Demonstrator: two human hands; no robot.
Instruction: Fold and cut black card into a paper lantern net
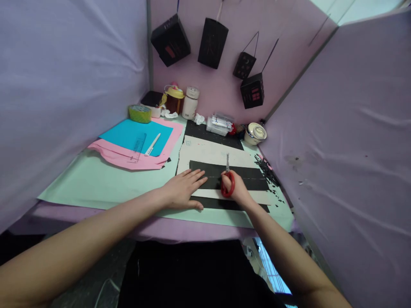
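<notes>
two bare hands work over a sheet of black paper (244, 173) lying on a white board (212, 154) on the pale green table cover (105, 184). the left hand (183, 188) is open, fingers spread flat, pressing down on the left end of the black paper. the right hand (236, 188) is closed around the red handles of a pair of scissors (227, 179), whose blades point away from the person and lie over the black paper. black paper scraps (268, 171) are scattered just to the right of the sheet. to the left lie pink paper (135, 160) with a blue sheet (135, 134) on top, bearing a clear ruler (138, 147) and a white pen (152, 144). a roll of green tape (140, 113), a jar (174, 99) and a white bottle (190, 102) stand at the back. four black paper lanterns (212, 42) hang on the pink wall.
</notes>
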